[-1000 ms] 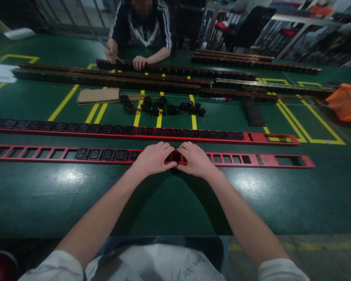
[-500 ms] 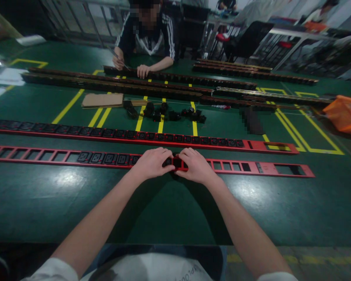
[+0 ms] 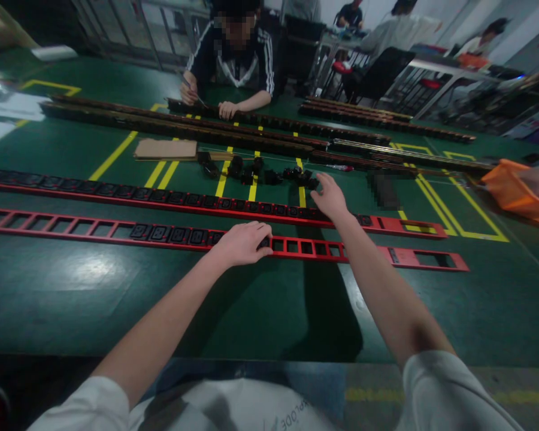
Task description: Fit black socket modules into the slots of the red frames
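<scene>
My left hand (image 3: pixel 245 244) grips the nearer red power strip housing (image 3: pixel 424 257) around its middle, fingers over the far edge and thumb on the near edge. Black sockets (image 3: pixel 178 234) fill several slots to the left of that hand; rectangular slots to its right stand unfilled. My right hand (image 3: pixel 330 196) hovers above the farther red power strip (image 3: pixel 390 225), fingers apart and nothing visible in them. Its fingertips are beside a loose cluster of black socket parts (image 3: pixel 299 175); whether they touch is unclear. The farther strip carries a long row of black sockets.
Long dark rails (image 3: pixel 197 130) lie across the green table (image 3: pixel 197 323). Cardboard (image 3: pixel 166 149) lies left of the loose parts, and an orange bin (image 3: pixel 521 188) stands at right. Opposite me a person (image 3: pixel 238 60) holds a thin tool over a rail.
My right hand has left the nearer strip and moved away from me, up to the loose black parts, its fingers opening. My left hand stays on the strip. The view has shifted slightly.
</scene>
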`<state>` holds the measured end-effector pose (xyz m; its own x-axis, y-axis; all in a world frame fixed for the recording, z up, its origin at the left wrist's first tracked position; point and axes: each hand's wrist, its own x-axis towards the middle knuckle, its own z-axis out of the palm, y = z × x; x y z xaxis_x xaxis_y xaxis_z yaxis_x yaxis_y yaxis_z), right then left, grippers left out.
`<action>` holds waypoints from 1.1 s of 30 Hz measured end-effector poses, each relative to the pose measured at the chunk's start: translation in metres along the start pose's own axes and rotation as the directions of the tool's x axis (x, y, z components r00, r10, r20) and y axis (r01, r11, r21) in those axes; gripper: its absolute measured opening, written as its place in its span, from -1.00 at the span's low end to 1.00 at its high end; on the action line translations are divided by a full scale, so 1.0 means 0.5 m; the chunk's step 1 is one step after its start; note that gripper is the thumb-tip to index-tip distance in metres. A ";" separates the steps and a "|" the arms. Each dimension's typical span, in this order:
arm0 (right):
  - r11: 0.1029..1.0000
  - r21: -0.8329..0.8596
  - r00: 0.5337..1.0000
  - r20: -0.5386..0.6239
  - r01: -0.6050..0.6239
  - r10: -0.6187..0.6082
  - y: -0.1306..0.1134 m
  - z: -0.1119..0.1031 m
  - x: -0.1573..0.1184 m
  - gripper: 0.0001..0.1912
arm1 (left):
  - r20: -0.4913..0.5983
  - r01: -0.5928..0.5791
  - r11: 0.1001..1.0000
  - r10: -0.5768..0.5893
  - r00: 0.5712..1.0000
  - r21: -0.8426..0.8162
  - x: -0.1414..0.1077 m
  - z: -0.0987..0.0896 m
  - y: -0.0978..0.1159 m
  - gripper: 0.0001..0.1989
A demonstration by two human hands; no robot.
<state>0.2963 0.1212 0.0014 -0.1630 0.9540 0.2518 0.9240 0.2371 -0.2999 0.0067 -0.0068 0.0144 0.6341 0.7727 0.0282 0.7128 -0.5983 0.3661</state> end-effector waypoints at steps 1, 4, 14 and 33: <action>0.999 -0.032 0.999 0.049 -0.011 0.013 0.010 0.005 0.016 -0.42 | 0.000 0.003 1.000 -0.003 1.000 -0.001 0.000 0.000 0.000 -0.75; 0.994 -0.104 0.995 0.092 -0.039 0.049 0.018 0.015 0.032 -0.52 | 0.002 0.005 1.000 -0.005 1.000 -0.008 -0.001 0.000 -0.001 -0.74; 0.985 0.174 0.947 -0.316 -0.007 0.063 -0.059 -0.017 -0.090 -0.70 | -0.024 -0.002 1.000 0.002 1.000 -0.007 -0.003 -0.003 0.005 -0.75; 0.868 0.426 0.940 -0.319 0.256 -0.121 -0.118 0.000 -0.220 -0.57 | -0.037 0.029 0.999 -0.028 0.999 0.043 0.001 0.005 0.011 -0.77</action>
<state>0.2597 0.0024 -0.0085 -0.1551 0.8096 0.5662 0.6126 0.5284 -0.5878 0.0118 -0.0100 0.0140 0.6026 0.7963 0.0528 0.7432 -0.5841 0.3263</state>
